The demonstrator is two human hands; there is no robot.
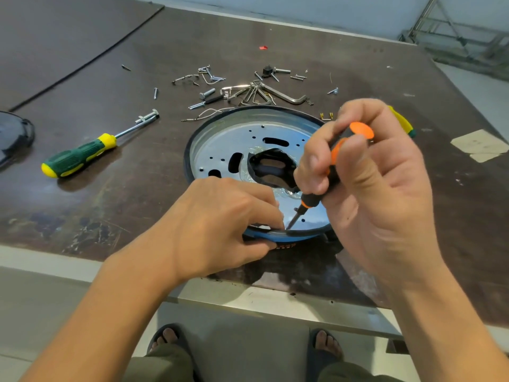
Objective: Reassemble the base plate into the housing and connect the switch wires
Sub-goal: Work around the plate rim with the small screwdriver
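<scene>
A person works at the near edge of a dark counter (110, 210), where a round metal base plate (242, 144) lies inside the black rim of its housing (190, 150). The left hand (220, 224) pinches the housing's near rim between thumb and fingertips. The right hand (371, 194) has its fingers curled round an orange-and-black screwdriver (306, 203), whose tip meets the plate's near edge just beside the left fingertips. The plate appears seated, so the first half of the job looks well advanced, though whether it is fully fastened cannot be told. Screws and hex keys (248, 89) lie scattered toward the counter's far edge, which suggests fixings are still to go in. A thin wire (209, 113) lies loose on the counter just beyond the housing's far rim (no switch can be made out), so the wiring seems not yet begun. A green-and-yellow screwdriver (80, 155) lies idle toward the left edge.
</scene>
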